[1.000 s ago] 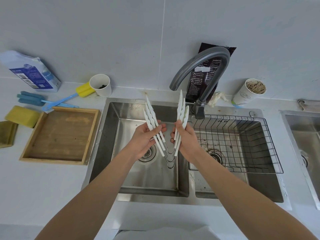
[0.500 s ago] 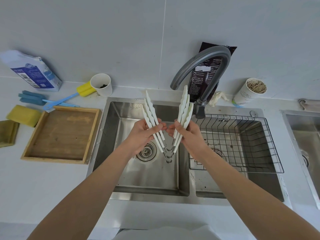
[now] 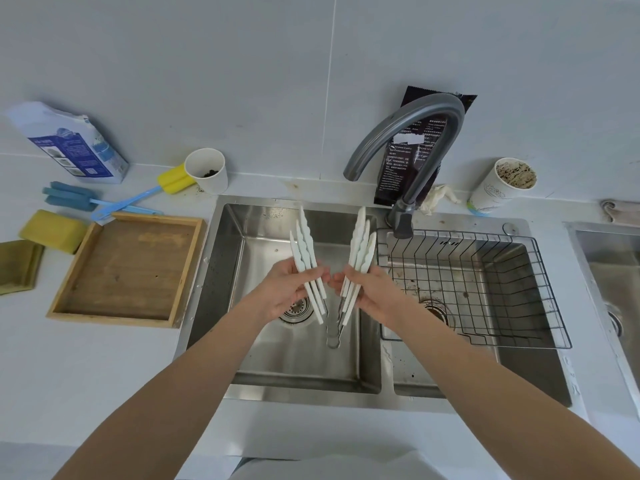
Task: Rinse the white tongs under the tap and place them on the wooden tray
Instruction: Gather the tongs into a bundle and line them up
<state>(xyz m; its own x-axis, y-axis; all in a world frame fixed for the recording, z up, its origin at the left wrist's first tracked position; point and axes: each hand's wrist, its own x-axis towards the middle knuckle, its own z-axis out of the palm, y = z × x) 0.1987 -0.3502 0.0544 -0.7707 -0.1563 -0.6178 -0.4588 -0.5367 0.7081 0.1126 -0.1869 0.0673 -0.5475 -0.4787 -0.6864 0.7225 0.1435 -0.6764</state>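
While held over the left basin of the sink [image 3: 221, 271], white tongs [image 3: 330, 271] splayed in a V: one bundle of white arms gripped in the left hand [image 3: 287, 292], the other in the right hand [image 3: 372, 294], both hands clenched on the mid-lengths. Long axis near-to-far, white tips pointing far and up toward the wall, metal hinge ends hanging near and low between the wrists. Spout of the tap [image 3: 408, 133] opening just beyond and slightly right of the right bundle's tips; no water visible. Right hand nearer the tap, so probably a short push far and right for rinsing. Wooden tray [image 3: 65, 299] on the table well to the left, beside the sink's left rim; left hand nearer it. Tray's long side also near-to-far, so little turning likely needed for setting down.
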